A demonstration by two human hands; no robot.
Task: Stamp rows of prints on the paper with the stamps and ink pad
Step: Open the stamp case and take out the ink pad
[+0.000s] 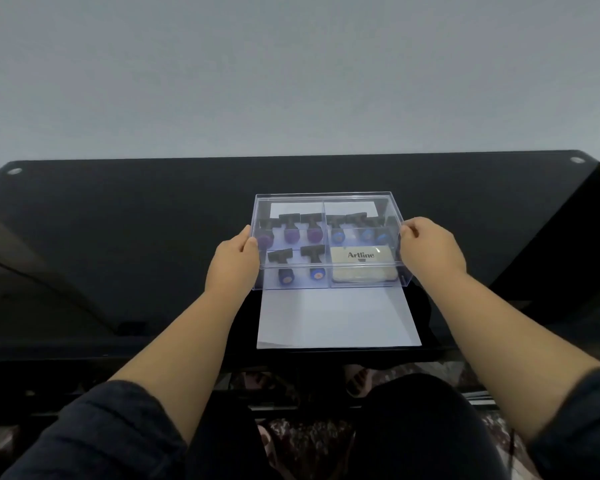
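Clear compartmented box, centre of frame, is held over the far end of the white paper; whether it rests on the sheet cannot be told. Inside are seen the stamps, purple ones left, blue ones right, and the ink pad at lower right. Left hand is clamped on the left wall, right hand on the right wall. Black table lies beneath. Risk judged: a tilted lift could tumble the stamps, and a dragged box could shift the paper.
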